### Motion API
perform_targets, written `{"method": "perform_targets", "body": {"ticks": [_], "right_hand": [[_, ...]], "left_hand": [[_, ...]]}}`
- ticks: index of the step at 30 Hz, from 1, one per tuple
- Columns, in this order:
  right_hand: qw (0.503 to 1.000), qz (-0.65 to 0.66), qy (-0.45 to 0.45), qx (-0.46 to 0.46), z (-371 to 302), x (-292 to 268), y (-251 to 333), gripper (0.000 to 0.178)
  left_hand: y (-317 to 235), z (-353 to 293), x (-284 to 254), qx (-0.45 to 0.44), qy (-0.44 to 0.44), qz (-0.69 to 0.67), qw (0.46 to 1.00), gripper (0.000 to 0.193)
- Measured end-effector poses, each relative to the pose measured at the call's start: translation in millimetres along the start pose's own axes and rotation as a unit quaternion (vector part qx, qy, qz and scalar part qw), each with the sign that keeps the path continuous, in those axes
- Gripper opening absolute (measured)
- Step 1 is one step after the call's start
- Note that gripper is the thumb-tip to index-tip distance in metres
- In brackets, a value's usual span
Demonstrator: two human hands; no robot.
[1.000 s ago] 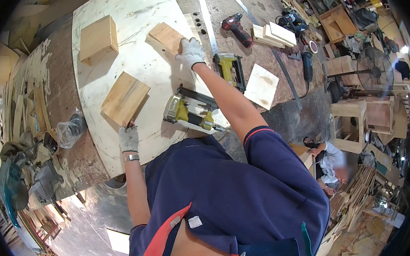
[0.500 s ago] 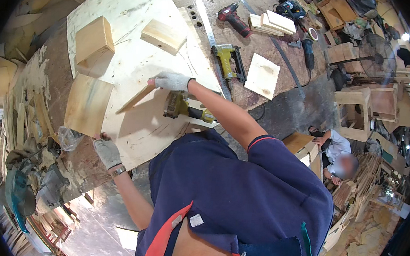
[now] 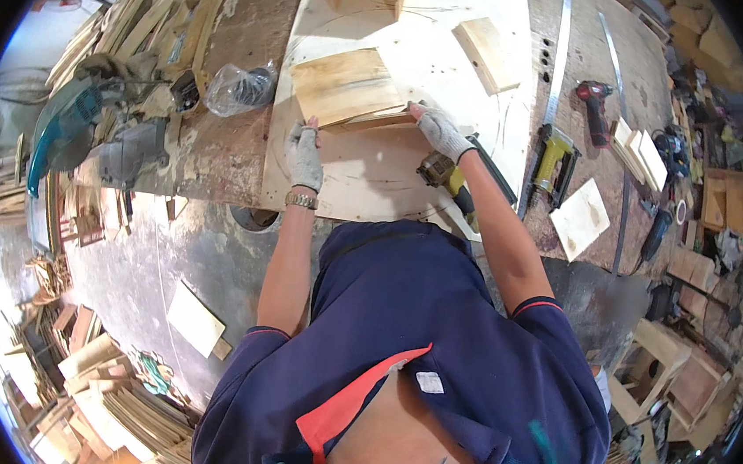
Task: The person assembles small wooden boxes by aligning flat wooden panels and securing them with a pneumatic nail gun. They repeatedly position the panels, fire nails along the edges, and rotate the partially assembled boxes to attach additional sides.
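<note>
Two gloved hands stand apart at a pale sheet on a workbench. The left hand (image 3: 304, 160) grips the near left corner of a wooden box (image 3: 345, 84), which is over the sheet (image 3: 361, 197). The right hand (image 3: 442, 134) pinches the right end of a thin board (image 3: 383, 122) along the box's near side. A yellow-and-black nail gun (image 3: 453, 183) lies just beside the right wrist; a wooden block (image 3: 490, 55) rests farther off

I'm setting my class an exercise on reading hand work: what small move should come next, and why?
Probably the right hand should ease the thin wooden strip snug along the near edge of the broad wooden piece: the strip's right end appears slightly off it, while the left hand is at the near left corner.
</note>
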State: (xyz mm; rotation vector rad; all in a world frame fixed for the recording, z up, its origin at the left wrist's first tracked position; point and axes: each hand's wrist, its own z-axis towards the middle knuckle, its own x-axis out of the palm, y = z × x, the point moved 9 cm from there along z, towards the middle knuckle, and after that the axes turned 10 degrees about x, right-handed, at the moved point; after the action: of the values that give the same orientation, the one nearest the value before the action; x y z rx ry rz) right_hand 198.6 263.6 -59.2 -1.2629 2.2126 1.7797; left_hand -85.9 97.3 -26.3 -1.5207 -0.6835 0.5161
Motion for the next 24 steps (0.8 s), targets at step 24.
{"method": "perform_targets", "body": {"ticks": [24], "right_hand": [[0.929, 0.282, 0.064, 0.23, 52, 3, -6, 0.032]], "left_hand": [[43, 10, 26, -0.113, 0.029, -0.195, 0.974, 0.015]]}}
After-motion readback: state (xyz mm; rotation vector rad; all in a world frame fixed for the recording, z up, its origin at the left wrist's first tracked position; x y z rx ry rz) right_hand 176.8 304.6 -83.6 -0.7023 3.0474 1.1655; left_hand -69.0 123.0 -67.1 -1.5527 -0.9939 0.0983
